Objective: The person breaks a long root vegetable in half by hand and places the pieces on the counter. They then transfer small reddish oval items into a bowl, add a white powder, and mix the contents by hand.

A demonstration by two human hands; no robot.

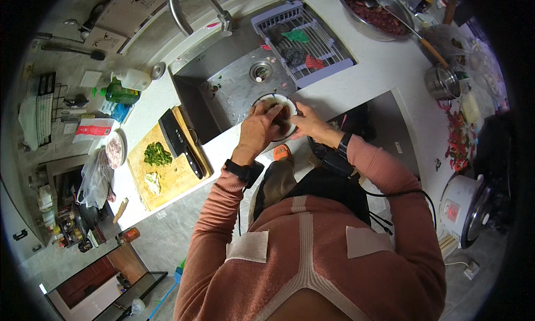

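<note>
At left of the frame, chopped greens (pixel 157 154) and a black cleaver (pixel 175 136) lie on a wooden cutting board (pixel 179 180). At centre, the left hand (pixel 261 127) dips its fingers into a white bowl (pixel 277 100), their grip hidden; the right hand (pixel 313 123) clasps its right rim. Upper right, a steel basin (pixel 361 29) stands on the bench (pixel 365 59).
</note>
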